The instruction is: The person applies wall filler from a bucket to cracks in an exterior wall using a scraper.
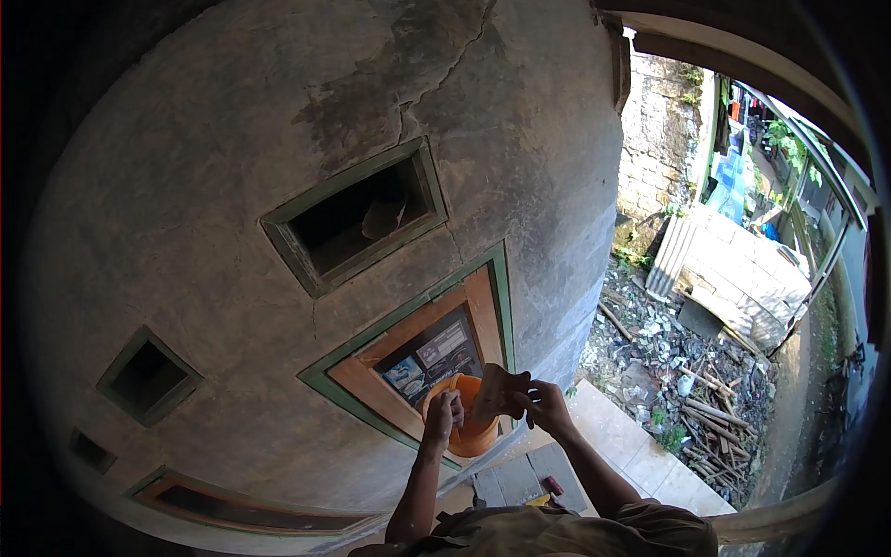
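Observation:
My right hand [548, 408] pinches the right edge of a bent brown sheet [499, 390], which looks stiff and thin; its exact kind I cannot make out. My left hand [444, 414] is closed, with its fingers curled up, to the left of the sheet. What it holds, if anything, is too small to tell. Below both hands is an orange bucket [475, 440], partly covered by the sheet and my left hand. Its contents do not show.
A cracked grey plaster wall [213, 176] rises ahead, with a green-framed vent opening [357, 218] and a wooden-framed window [427, 357]. Grey boards [520, 481] lie below me. Pale tiles [640, 459] run along the right, beside rubble and a wood pile [716, 427].

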### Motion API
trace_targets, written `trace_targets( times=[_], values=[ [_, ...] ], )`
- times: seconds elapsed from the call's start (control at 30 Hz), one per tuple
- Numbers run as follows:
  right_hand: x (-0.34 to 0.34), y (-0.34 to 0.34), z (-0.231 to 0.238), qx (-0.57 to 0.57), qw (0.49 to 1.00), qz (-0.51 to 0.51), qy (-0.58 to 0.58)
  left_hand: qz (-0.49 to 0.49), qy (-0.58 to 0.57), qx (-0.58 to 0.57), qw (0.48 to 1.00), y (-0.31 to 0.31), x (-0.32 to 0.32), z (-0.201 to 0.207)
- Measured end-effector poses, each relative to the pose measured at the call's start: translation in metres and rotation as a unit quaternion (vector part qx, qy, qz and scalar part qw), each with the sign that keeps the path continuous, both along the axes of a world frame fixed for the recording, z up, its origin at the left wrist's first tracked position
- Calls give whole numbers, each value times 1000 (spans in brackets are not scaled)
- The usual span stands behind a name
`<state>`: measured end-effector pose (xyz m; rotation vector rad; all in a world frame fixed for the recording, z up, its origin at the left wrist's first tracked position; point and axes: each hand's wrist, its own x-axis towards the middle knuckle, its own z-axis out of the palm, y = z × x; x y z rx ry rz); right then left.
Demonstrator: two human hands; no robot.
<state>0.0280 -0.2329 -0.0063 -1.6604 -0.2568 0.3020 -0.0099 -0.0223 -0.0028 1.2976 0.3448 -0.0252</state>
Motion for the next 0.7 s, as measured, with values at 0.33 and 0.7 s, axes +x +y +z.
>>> trace_targets(
  times=[0.33,0.7],
  values=[
    [10,0,10,135,988,-46,51,-52,-35,-48,997,8,5,18],
    [16,-1,11,163,982,-70,71,-35,-28,-14,999,10,13,29]
  ],
)
